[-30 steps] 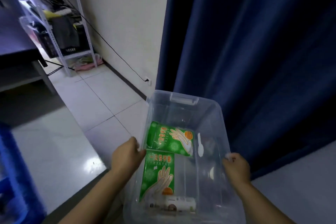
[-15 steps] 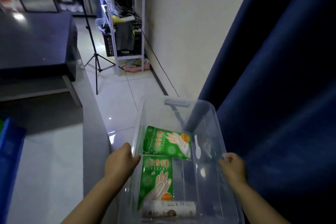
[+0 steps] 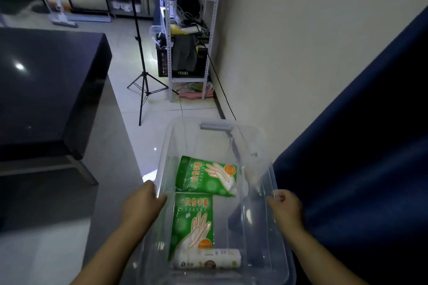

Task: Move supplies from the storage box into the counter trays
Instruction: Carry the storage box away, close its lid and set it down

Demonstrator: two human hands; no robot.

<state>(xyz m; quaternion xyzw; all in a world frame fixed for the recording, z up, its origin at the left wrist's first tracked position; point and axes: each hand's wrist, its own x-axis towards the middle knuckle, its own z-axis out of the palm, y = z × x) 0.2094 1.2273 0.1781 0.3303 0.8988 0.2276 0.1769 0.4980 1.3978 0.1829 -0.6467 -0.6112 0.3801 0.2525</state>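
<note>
I carry a clear plastic storage box (image 3: 271,183) in front of me, off the floor. My left hand (image 3: 142,203) grips its left rim and my right hand (image 3: 286,208) grips its right rim. Inside lie two green packets of disposable gloves, one across the middle (image 3: 206,176) and one lengthwise below it (image 3: 192,224). A white roll-shaped package (image 3: 207,261) rests at the near end. A faint white plastic spoon (image 3: 243,184) lies beside the upper packet.
A dark blue curtain (image 3: 361,146) hangs close on the right against a cream wall. A dark glossy table (image 3: 46,90) stands at left. A black tripod (image 3: 143,76) and a white metal shelf rack (image 3: 187,53) with a black crate stand ahead on the tiled floor.
The view has swung left, away from the curtain and toward the room. The shelf rack and tripod have come to the middle. Both hands keep their grip on the box.
</note>
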